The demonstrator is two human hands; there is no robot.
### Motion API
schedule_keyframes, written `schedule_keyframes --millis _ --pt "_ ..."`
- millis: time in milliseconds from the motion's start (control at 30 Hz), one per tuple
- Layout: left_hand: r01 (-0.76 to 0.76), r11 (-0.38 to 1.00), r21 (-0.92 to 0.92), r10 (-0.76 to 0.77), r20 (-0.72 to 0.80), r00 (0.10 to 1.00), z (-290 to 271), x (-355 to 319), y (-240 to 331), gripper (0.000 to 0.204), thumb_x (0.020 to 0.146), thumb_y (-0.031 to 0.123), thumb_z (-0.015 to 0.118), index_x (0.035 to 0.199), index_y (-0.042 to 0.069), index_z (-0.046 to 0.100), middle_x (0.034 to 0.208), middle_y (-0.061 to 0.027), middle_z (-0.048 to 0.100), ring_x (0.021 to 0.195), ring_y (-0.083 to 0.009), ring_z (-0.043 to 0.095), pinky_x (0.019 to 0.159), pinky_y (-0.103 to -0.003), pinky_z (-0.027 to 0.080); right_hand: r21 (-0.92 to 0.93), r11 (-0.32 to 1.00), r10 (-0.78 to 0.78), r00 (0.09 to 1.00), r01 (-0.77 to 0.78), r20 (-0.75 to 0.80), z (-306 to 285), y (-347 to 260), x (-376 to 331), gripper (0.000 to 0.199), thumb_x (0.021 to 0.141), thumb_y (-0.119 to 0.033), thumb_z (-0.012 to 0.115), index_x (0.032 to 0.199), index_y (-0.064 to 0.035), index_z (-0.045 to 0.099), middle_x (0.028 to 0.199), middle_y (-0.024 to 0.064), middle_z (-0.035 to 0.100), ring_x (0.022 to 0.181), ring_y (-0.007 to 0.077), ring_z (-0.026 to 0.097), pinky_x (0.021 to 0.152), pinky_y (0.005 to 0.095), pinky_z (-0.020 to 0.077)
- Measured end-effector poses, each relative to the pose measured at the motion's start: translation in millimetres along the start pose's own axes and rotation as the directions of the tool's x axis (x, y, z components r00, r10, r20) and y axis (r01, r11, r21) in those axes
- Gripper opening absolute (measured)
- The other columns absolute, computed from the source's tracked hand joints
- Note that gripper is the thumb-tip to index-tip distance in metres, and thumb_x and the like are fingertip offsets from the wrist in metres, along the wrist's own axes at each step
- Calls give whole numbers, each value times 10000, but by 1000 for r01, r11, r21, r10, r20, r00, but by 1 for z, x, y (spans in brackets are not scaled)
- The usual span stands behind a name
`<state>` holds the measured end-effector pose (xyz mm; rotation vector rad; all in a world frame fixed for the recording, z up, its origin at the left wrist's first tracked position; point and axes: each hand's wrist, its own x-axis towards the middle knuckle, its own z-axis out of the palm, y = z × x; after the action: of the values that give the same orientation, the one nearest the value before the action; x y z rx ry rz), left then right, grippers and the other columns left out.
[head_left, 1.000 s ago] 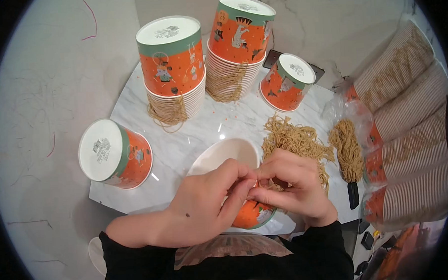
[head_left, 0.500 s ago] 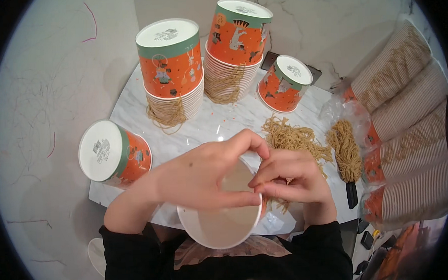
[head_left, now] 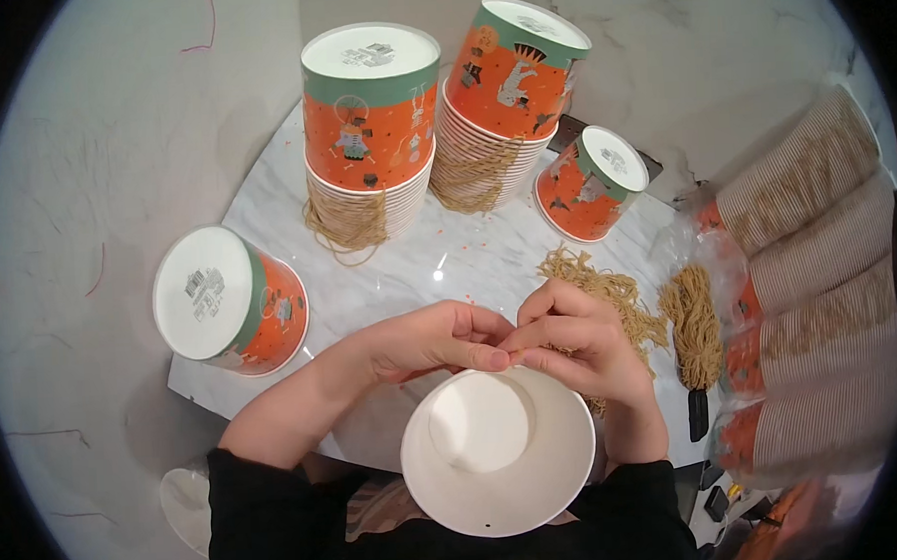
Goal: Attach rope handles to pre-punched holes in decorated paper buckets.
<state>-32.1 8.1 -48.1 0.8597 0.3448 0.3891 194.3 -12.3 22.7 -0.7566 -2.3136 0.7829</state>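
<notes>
Your tub [head_left: 557, 465] now sits in front of you at the bench [head_left: 375, 423] edge, its mouth up and a small hole showing in the near wall; a half second ago your left hand [head_left: 441, 342] arched across that mouth. Now it meets your right hand [head_left: 583, 342] at the far rim, to the left of the loose cords [head_left: 619, 298]. Both grips draw thumb and fingers in there, but you cannot tell what they pinch.
</notes>
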Motion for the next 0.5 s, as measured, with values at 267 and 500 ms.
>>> schedule_keyframes --millis 267,500 --pt "-63 994 -94 67 45 997 -16 -4 -24 350 1033 406 630 1160 88 701 941 70 655 761 4 529 667 -168 424 -86 995 -57 998 56 -9 7 5 10 153 815 -89 802 967 -103 790 1085 51 664 941 213 627 823 341 516" --pt "-105 982 -157 94 -74 993 -16 -3 -24 255 1033 324 636 1145 101 687 967 63 653 773 1 522 625 -150 395 -92 996 -12 995 2 -100 7 0 8 158 775 -83 828 930 -99 808 984 31 742 906 207 647 812 324 502"
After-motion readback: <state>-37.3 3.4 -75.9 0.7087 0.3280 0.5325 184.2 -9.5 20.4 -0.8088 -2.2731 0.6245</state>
